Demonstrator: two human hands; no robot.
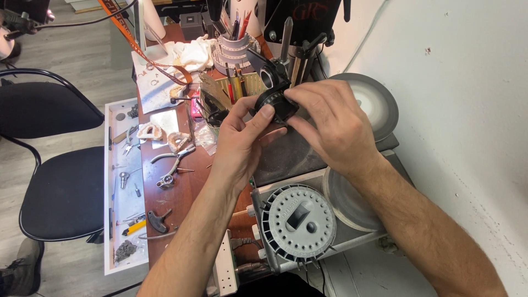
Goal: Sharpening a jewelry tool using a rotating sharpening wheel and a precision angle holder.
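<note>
**Both hands on a black ribbed ring above the grey machine**

Left hand point(240, 144) comes up from below, fingers curled, thumb pressed against the near edge of a black ribbed ring point(276, 102). Right hand point(329, 122) comes over from the right side, fingertips closed on the ring's far and upper edge. The ring is pinched between both hands, held just above the dark mat point(291, 154) and close in front of a black stand with a short tube point(268, 71).

Below the hands sits a grey machine point(352, 236) with a round finned fan cover point(297, 222) facing up; a pale disc point(346, 198) lies just beside it.

Containers: a round pen holder point(234, 52) at the back of the worktop point(181, 203) holds upright pens and pencils, red ones among them. A long white tray point(113, 220) along the left edge holds small tools: pliers at its upper end, a yellow-handled piece point(133, 227) and a dark lump near its lower end.

Loose on the worktop: pliers point(173, 163), two plaster tooth casts point(164, 136), white cloth point(193, 54), an orange strap point(144, 52)

Black chair point(60, 187) stands left of the worktop
</note>
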